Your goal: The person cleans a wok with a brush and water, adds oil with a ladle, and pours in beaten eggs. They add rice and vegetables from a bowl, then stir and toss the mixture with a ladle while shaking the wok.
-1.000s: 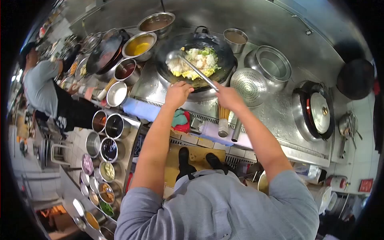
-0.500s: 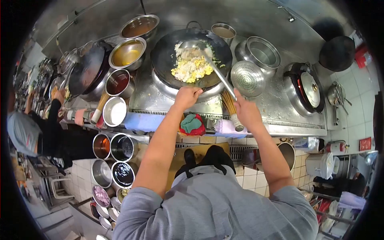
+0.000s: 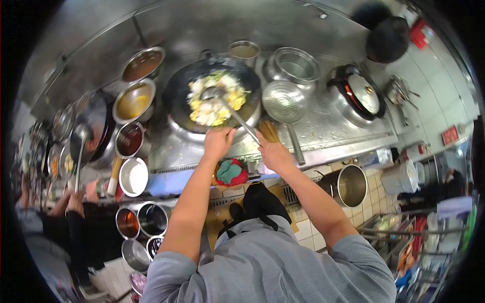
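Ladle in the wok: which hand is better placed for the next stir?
Probably the right hand: it grips the ladle, whose scoop is at the food. The left hand is at the near rim of the wok.

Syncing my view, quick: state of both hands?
Left hand: curled at the wok's near rim; grip hidden, cannot tell.
Right hand: closed, holding the ladle.

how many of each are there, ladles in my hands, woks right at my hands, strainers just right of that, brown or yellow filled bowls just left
Ladle: 1
Wok: 1
Strainer: 1
Brown-filled bowl, yellow-filled bowl: 2
Total: 5
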{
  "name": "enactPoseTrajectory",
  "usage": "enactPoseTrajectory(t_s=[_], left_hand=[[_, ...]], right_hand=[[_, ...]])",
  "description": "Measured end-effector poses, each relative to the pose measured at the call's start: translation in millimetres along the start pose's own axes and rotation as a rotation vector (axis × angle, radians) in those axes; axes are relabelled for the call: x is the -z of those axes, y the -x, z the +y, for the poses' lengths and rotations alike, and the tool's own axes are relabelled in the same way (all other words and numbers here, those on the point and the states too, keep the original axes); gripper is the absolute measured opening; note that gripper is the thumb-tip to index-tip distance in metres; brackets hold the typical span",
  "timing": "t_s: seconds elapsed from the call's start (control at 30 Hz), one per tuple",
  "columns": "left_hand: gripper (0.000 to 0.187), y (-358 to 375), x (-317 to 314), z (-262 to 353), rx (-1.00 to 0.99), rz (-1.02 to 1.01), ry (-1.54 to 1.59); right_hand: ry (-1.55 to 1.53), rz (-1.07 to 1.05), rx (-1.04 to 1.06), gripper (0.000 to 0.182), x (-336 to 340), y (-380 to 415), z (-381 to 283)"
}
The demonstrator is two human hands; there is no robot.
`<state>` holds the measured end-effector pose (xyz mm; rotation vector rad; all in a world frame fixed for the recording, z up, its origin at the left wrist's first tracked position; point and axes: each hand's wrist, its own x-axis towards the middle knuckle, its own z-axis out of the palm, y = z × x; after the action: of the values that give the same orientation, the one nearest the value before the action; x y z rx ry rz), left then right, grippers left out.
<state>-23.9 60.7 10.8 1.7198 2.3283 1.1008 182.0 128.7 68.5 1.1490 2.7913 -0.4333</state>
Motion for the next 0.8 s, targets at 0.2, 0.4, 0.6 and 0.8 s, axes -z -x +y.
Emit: enactPoseTrajectory(t_s=[0.2,0.4,0.6,0.8], left_hand=[[0.030,-2.9,-14.4,-30.3,0.011,-0.107,0.008],[0.020,32.5,77.0,78.7,-0.213,0.040,-0.042],[0.023,58.3,-14.3,26.3,-0.144,0.069,-0.039],[0.022,93.3,-6.9,32.4,-0.157,-0.019,-0.047]], right_hand=[[-0.211,-0.137,0.073,0.065,130.0,130.0,15.9],[-0.101,-0.222,0.176,0.059,213.6,163.9,32.3],[-0.055,-0.012,0.216,0.052,116.6,56.4,9.7],[-0.132,0.084,0.239,0.051,112.4,69.9,-12.7]])
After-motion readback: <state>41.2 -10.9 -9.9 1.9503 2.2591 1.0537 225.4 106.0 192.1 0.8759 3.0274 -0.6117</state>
